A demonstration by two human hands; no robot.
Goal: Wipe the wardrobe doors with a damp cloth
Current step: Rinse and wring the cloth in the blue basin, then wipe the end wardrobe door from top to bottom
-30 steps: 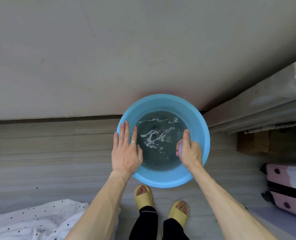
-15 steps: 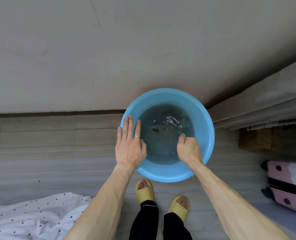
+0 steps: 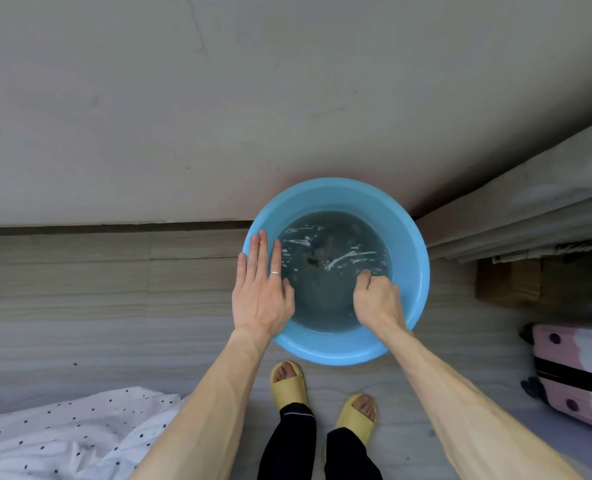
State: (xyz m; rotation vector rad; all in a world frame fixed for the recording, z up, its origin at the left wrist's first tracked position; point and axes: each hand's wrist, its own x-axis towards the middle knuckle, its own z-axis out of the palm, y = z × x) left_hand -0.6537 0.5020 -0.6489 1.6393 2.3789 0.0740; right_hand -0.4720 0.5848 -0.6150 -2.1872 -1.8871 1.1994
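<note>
**Q:** Report the state of both hands.

**A:** My left hand (image 3: 261,299) lies flat, fingers straight and close together, palm down on the near-left rim of the blue basin (image 3: 410,271). It grips nothing. I judge that it is there to steady the basin. My right hand (image 3: 377,299) is curled into a fist, knuckles up, and dips into the water (image 3: 322,299) at the right side.

**Q:** Does the right hand hold the cloth?

**A:** I cannot tell. No cloth shows anywhere. If it is in the fist, the fingers and the water hide it. The curl would suit rinsing or squeezing.

**Q:** Why does the basin stand there?

**A:** It sits on the floor (image 3: 97,289) against the foot of a pale panel (image 3: 218,116), which I take to be a wardrobe door. This keeps the water near the work. My slippers (image 3: 289,384) stand just beside the near rim.

**Q:** What stage is this?

**A:** It is the wetting stage, and nothing touches the door. The next step calls for firm wringing, because a dripping cloth would streak the panel and wet the floor.
</note>
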